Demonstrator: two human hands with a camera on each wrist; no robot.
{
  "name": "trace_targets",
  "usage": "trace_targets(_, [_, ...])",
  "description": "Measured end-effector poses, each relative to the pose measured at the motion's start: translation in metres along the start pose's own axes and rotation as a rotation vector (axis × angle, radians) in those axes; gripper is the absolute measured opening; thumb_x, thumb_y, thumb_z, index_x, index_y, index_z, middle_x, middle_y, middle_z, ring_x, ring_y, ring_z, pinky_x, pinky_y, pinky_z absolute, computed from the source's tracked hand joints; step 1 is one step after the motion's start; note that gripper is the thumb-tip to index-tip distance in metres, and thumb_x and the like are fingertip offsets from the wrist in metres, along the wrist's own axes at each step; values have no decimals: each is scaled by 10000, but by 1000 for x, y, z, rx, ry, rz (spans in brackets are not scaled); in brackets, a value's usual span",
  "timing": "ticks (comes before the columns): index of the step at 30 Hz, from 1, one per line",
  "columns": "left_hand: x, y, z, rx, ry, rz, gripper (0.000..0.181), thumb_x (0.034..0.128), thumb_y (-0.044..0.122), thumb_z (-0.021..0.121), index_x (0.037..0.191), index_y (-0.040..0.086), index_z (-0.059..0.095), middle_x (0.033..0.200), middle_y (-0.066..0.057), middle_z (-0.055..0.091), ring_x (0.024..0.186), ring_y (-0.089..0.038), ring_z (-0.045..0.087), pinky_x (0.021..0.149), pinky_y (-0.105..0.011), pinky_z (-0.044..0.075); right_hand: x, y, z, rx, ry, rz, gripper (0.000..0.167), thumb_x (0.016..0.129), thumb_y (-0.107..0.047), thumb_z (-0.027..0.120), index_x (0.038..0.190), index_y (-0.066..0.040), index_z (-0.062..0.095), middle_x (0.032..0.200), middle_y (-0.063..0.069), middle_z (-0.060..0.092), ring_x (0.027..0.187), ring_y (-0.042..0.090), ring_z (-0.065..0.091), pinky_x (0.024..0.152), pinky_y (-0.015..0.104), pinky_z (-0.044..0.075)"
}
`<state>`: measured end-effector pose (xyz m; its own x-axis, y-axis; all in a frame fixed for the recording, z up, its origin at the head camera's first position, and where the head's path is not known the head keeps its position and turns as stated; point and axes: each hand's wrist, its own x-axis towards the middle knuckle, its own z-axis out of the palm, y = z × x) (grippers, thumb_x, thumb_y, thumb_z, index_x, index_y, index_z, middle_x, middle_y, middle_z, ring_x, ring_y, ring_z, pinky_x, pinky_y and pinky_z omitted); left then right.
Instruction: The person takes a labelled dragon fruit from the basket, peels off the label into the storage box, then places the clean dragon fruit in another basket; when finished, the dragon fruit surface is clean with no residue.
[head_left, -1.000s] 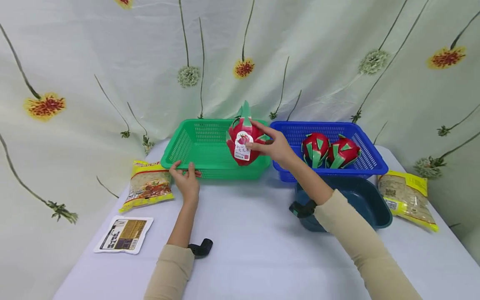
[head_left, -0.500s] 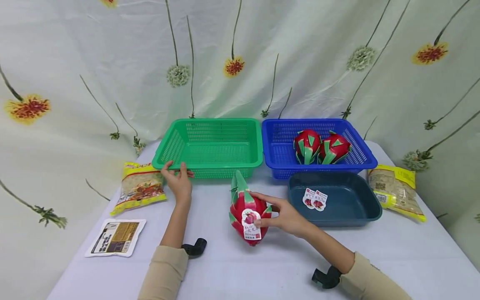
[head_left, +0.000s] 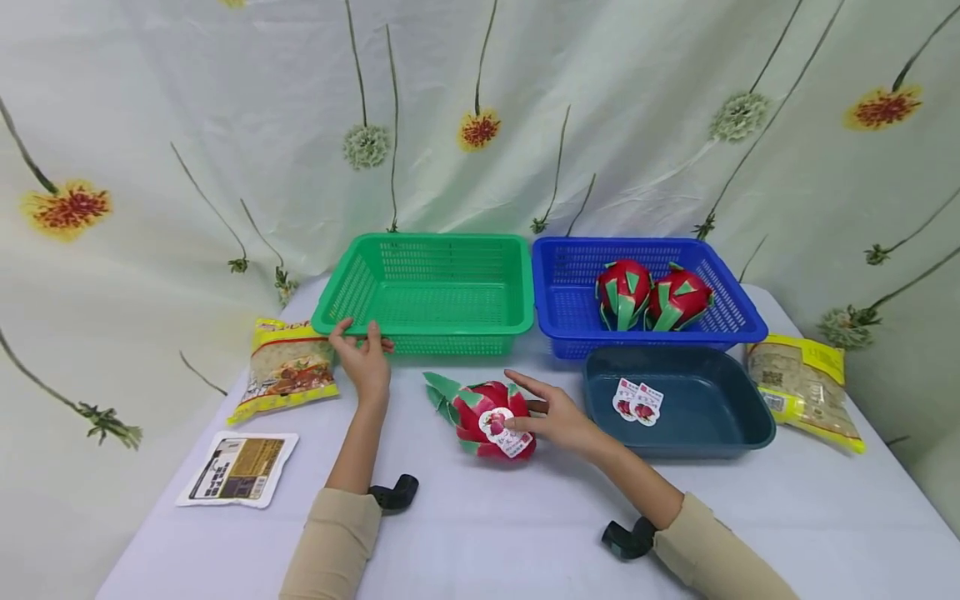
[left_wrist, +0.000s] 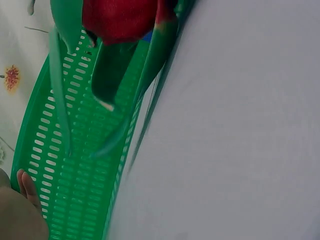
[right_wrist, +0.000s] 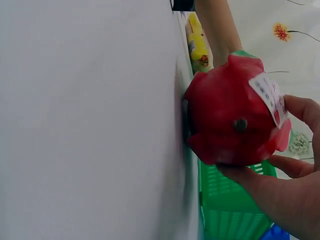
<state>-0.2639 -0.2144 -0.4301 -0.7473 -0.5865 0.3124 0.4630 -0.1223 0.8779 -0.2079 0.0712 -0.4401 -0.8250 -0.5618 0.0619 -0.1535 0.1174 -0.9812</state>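
On the white-covered table a red dragon fruit (head_left: 480,408) lies tilted on its side, its green leaves pointing left and a white label on its skin. My right hand (head_left: 562,421) holds it from the right, thumb over the label; the right wrist view shows the fruit's (right_wrist: 227,117) round end between thumb and fingers. My left hand (head_left: 363,358) grips the front rim of the green basket (head_left: 431,342) near its left corner. Fruit leaves (left_wrist: 115,80) hang large across the left wrist view, before that basket.
Two more dragon fruits (head_left: 625,292) sit in the blue basket (head_left: 577,333) at right. Before it stands a dark teal tray (head_left: 697,408) with two stickers (head_left: 637,402). Yellow bags (head_left: 292,367) flank the baskets. A flat white packet (head_left: 238,469) lies at left.
My right hand has brought the dragon fruit down from in front of the green basket to the table. The fruit has tipped over leftward. My left hand stays at the green basket's rim.
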Motion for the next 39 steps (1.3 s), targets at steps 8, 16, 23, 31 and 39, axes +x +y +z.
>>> trace_targets(8, [6,-15,-3,-4,9,28,396,938,153,519,1251,82,288,888,-110,424,523,-136,515,503,-212,460,9,-6,11,-102,248,-198,662,860,-43,642,1417,-41,286,1384,252,370,1175,389,473,947,466,398])
trace_targets(16, [-1,-19,-2,287,135,163,400,921,279,570,1205,44,413,618,-18,393,450,-65,361,476,-211,341,7,-14,17,-185,301,-259,391,883,-32,604,1250,72,520,1231,225,544,1136,340,524,913,440,437])
trace_targets(23, [-7,3,8,411,-157,463,192,933,142,551,1052,-8,538,496,14,401,449,-65,352,462,-185,313,14,-6,16,-52,205,-152,428,929,-84,550,1345,-28,465,1309,180,494,1007,253,571,794,268,507])
trace_targets(31, [-34,27,19,719,-1097,299,935,661,436,808,1432,300,296,1336,-55,408,1182,-240,424,894,-490,432,23,7,12,35,219,-134,478,919,-70,563,1363,17,409,1250,266,509,1098,359,542,831,341,502])
trace_targets(39, [-58,14,18,1055,-1165,351,1062,539,607,797,1412,503,201,1315,-14,448,1063,-228,530,745,-418,514,25,21,12,35,258,-131,513,899,-66,593,1358,20,380,1214,256,541,1071,335,565,844,378,495])
